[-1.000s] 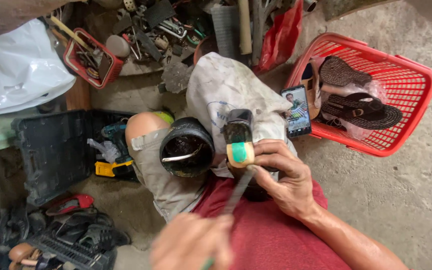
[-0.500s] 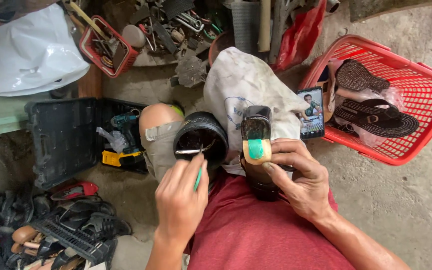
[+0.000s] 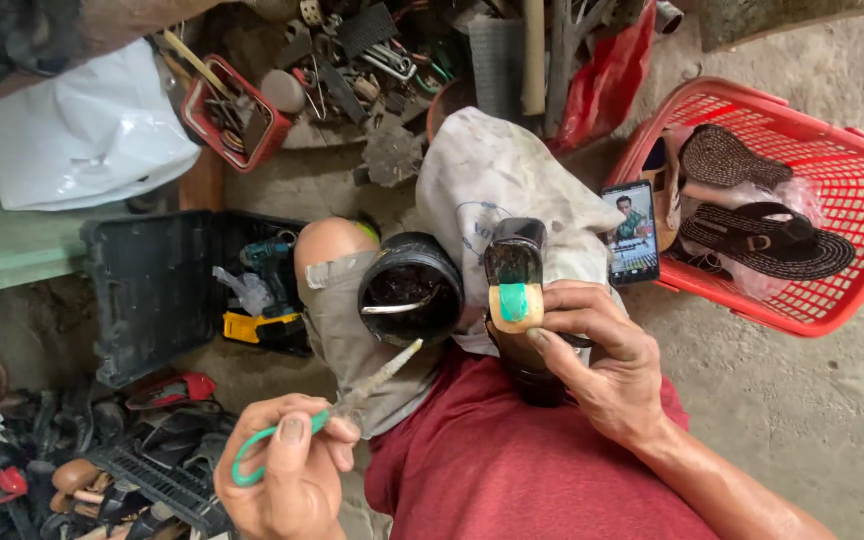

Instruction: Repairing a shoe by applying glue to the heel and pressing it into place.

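the right hand clamps a dark shoe sole-up on the lap, thumb beside its green heel patch. the left hand pinches a green-handled glue brush just below the open black glue pot on the thigh. a knee shift could tip the pot, or the wet bristles drip onto the shorts

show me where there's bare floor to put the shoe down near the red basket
Bare concrete floor lies below and right of the red basket, beside the right hand holding the shoe. A smaller patch sits above the tool case. The top and bottom-left corner are crowded with tools and shoes.
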